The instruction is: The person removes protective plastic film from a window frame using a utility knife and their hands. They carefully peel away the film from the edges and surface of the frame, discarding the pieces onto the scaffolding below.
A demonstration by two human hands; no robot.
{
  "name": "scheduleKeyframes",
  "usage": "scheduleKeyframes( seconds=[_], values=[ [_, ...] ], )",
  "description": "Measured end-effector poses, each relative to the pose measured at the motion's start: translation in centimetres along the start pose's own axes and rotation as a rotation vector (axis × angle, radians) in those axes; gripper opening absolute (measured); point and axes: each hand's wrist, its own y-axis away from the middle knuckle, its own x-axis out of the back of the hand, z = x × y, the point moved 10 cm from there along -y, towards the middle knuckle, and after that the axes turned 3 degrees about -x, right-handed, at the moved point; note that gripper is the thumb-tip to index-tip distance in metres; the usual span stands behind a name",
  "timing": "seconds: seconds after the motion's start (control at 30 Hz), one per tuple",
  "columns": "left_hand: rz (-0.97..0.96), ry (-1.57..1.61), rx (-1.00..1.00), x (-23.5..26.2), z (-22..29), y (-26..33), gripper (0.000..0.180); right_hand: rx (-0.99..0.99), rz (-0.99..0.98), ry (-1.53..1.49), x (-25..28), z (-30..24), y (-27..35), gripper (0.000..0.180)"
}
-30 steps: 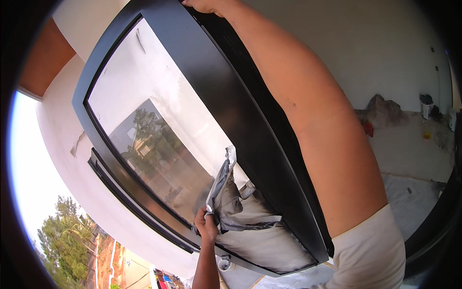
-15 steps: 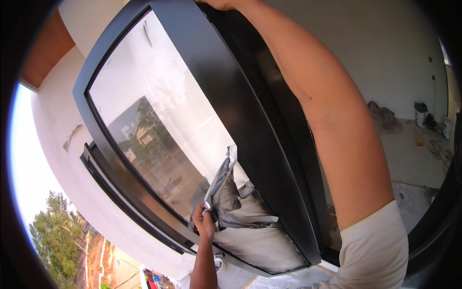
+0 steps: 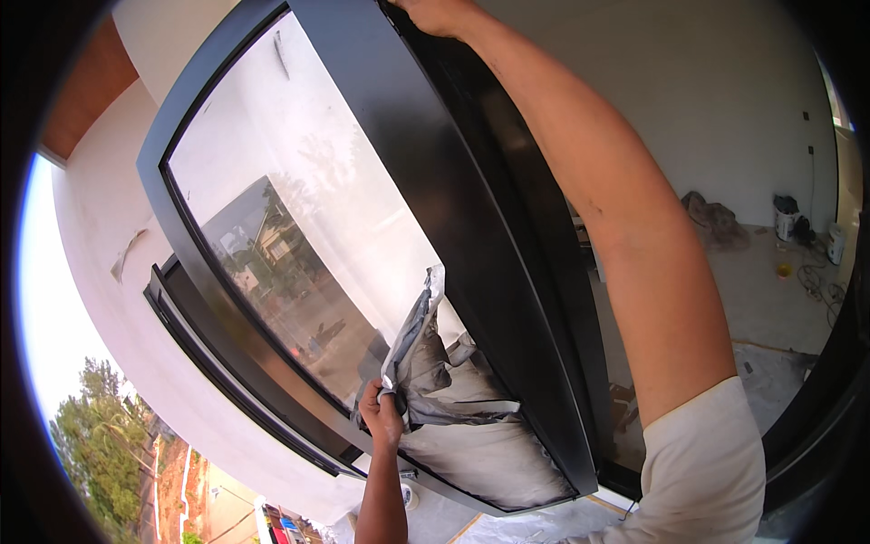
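A black-framed glass door (image 3: pixel 412 136) fills the middle of the view, and its pane (image 3: pixel 263 172) reflects a house and trees. Crumpled masking film (image 3: pixel 421 335), whitish with dark grey paint smears, hangs partly loose from the lower pane. Its lowest part still covers the glass. My left hand (image 3: pixel 381 415) is closed on the loose bunch of film. High up, my right hand (image 3: pixel 435 14) grips the edge of the door frame; the picture's top edge cuts off some of its fingers. My right arm crosses in front of the doorway.
Through the doorway are a dark heap of cloth (image 3: pixel 714 220), a white bucket (image 3: pixel 786 220) and cables (image 3: pixel 820 288) on the floor. A second black frame (image 3: pixel 240 372) stands at the left by a white wall (image 3: pixel 109 218). Plastic sheeting (image 3: pixel 544 526) lies below the door.
The view has shifted slightly. My right hand shows a little more at the top, a bit farther right. My left hand keeps its hold on the film, which hangs nearly the same.
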Motion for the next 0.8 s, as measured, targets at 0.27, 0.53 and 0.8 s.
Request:
scheduleKeyframes(
  seconds=[0.27,0.53,0.8],
  values=[
    [0.012,0.049,0.021,0.2,-0.9,-0.2,0.011,-0.212,-0.089,-0.081,1.1,-0.9,-0.2,0.009],
    [-0.011,-0.008,-0.014,0.4,-1.0,-0.5,0.012,-0.227,-0.07,-0.049,0.4,-0.2,0.1,0.015],
    [-0.006,0.042,-0.008,-0.5,-1.1,-0.5,0.011,-0.202,0.088,-0.008,0.9,0.8,-0.1,0.015]
  ],
)
